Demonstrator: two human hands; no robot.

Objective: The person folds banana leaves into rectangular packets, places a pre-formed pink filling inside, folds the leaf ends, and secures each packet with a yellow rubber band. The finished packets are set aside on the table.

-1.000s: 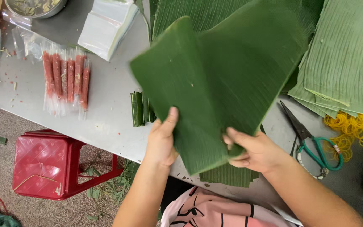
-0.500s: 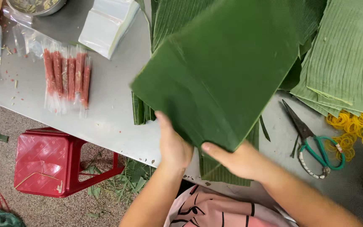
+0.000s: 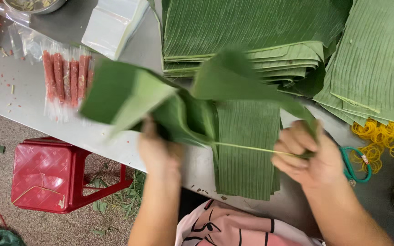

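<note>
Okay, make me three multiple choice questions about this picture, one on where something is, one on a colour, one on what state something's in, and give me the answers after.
1. Where do the yellow rubber bands lie?
A. On the red stool
B. On the table at the right, near the scissors
C. In the metal bowl

2. What colour is the plastic stool?
A. Blue
B. White
C. Red

3. How is the banana leaf that the left hand and right hand hold?
A. Lifted and split
B. Flat on the stack
C. Rolled and tied

Answers: B, they sit beside the green-handled scissors; C, it is plainly red; A, each hand grips one part, raised above the table.
</note>
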